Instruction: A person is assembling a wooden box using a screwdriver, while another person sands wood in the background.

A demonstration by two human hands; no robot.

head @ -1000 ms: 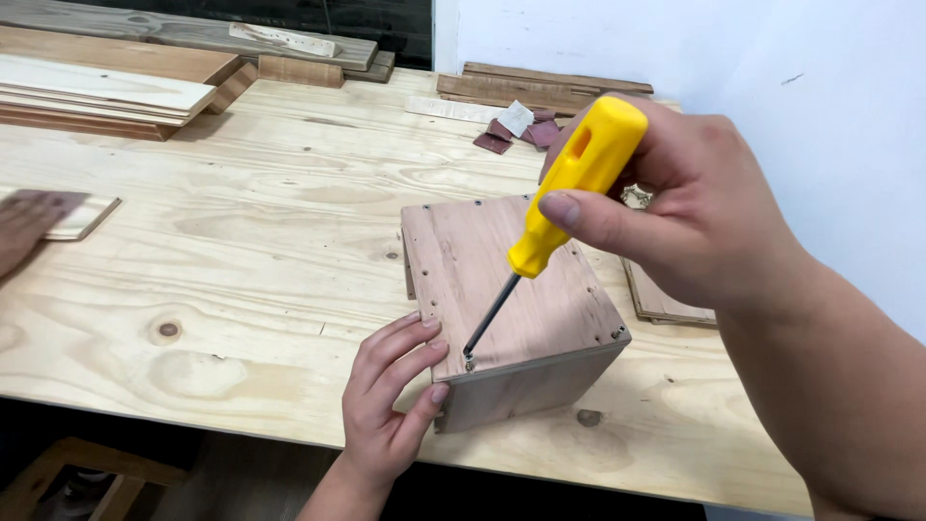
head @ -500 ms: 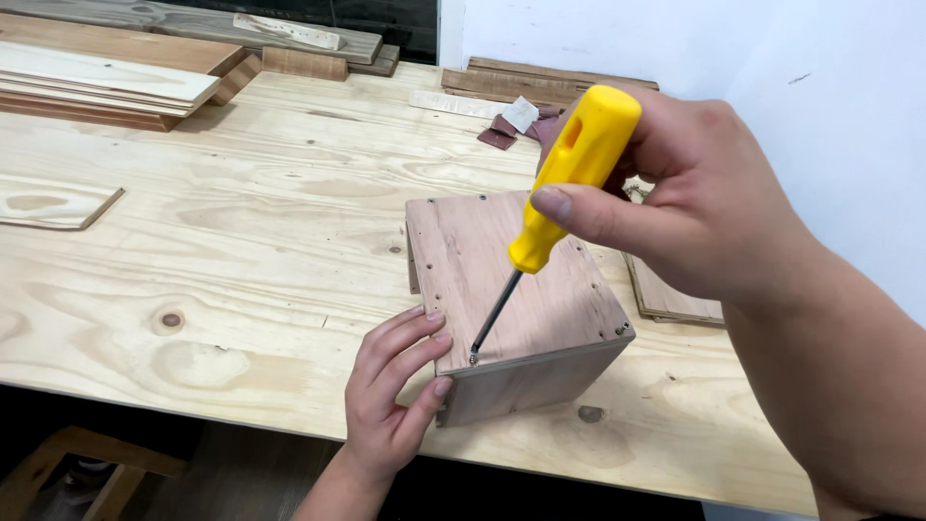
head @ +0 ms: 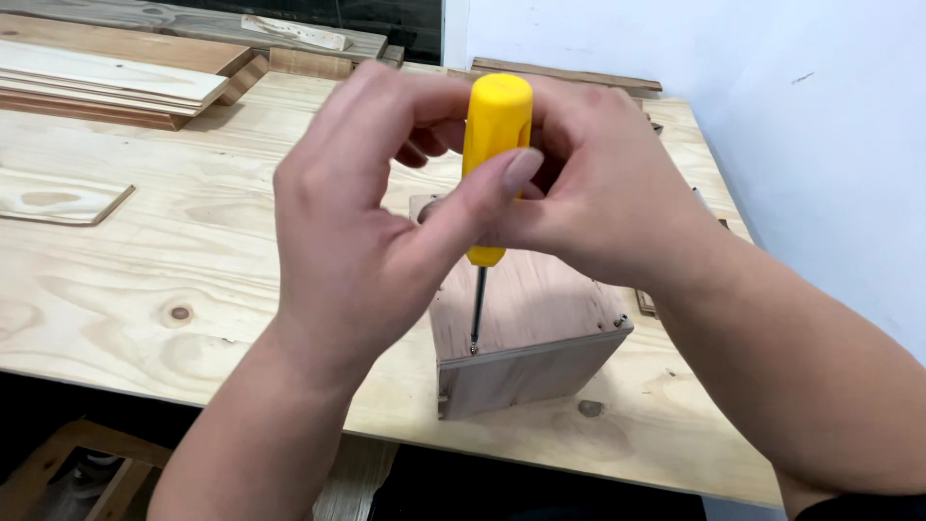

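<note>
A small plywood box [head: 526, 333] stands near the front edge of the light plywood worktop [head: 145, 280]. A screwdriver with a yellow handle [head: 494, 145] stands upright over it, its metal tip on a screw [head: 474, 348] at the box top's front left corner. My right hand [head: 603, 188] wraps the handle from the right. My left hand [head: 371, 227] closes on the handle from the left, thumb across its front. Another screw [head: 622, 319] shows at the box's front right corner.
Wooden planks [head: 106, 82] are stacked at the back left of the worktop. A thin cut-out board [head: 58, 198] lies flat at the left. More wood strips [head: 564, 72] lie along the back by the white wall [head: 772, 116]. A wooden frame [head: 68, 473] sits below the table.
My left hand has left the box's front corner and risen to grip the screwdriver handle with the right hand. The screwdriver has gone from tilted to upright.
</note>
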